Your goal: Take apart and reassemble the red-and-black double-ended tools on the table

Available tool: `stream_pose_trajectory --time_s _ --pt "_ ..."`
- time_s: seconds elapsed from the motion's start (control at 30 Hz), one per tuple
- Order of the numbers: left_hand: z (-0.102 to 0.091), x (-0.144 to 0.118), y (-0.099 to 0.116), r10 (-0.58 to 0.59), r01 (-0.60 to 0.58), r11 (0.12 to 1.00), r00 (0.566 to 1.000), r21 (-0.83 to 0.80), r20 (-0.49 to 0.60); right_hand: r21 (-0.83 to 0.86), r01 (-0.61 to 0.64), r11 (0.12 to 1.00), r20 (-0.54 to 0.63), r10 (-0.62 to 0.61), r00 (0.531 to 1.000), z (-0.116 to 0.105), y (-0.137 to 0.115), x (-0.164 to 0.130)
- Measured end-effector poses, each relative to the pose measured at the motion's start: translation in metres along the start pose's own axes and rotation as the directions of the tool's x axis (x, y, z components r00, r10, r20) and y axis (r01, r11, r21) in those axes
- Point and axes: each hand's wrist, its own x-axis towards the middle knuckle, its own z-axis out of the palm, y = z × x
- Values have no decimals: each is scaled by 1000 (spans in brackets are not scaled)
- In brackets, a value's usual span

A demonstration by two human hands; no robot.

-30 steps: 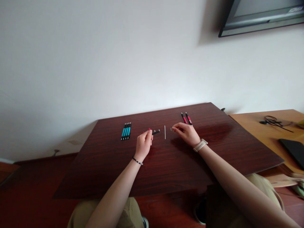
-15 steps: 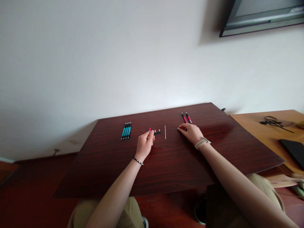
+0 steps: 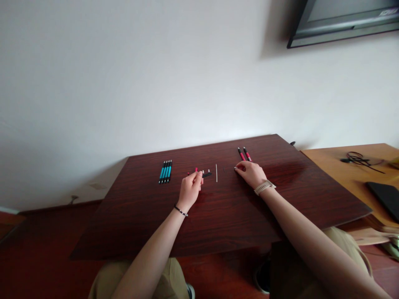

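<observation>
My left hand (image 3: 190, 189) is closed in a pinch, and a black pen barrel part (image 3: 207, 175) juts from its fingertips to the right. Just beyond it lie a pink pen part (image 3: 196, 169) and small pale pen tips (image 3: 208, 170). My right hand (image 3: 252, 174) pinches a tiny pale pen piece (image 3: 235, 167), too small to make out fully. Between the hands a thin white ink refill (image 3: 216, 173) lies lengthwise, with a small dark spring-like piece (image 3: 223, 169) to its right. Two pink-and-black pens (image 3: 247, 153) lie just past my right hand, their near ends partly hidden.
Several blue-and-black pens (image 3: 165, 172) lie side by side on the left of the dark wooden table (image 3: 218, 224). A lighter desk (image 3: 330, 160) adjoins at right, holding a black cable (image 3: 358, 159) and a dark flat device (image 3: 385, 197). A screen (image 3: 346, 25) hangs on the wall.
My right hand has shifted very slightly to the right with the tiny piece in its fingertips. My left hand stays almost where it was.
</observation>
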Motion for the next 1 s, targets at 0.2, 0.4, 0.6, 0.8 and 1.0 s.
stream_pose_trajectory --time_s 0.2,0.4,0.6,0.8,1.0 --pt "0 0 3 9 -8 1000 1000 20 -3 10 -7 1000 9 6 1000 -1 -1 -1" --pt "-1 0 3 17 -17 999 1000 36 -1 1 9 1000 3 -9 1000 0 0 0" --pt "-1 0 4 15 -15 999 1000 51 0 -13 12 1000 -3 -12 1000 1 -1 0" --pt "0 -1 7 30 -30 998 1000 54 6 -65 44 997 14 -43 999 8 -7 4" --pt "0 -1 7 34 -34 998 999 43 8 -72 25 997 31 -22 999 7 -15 5"
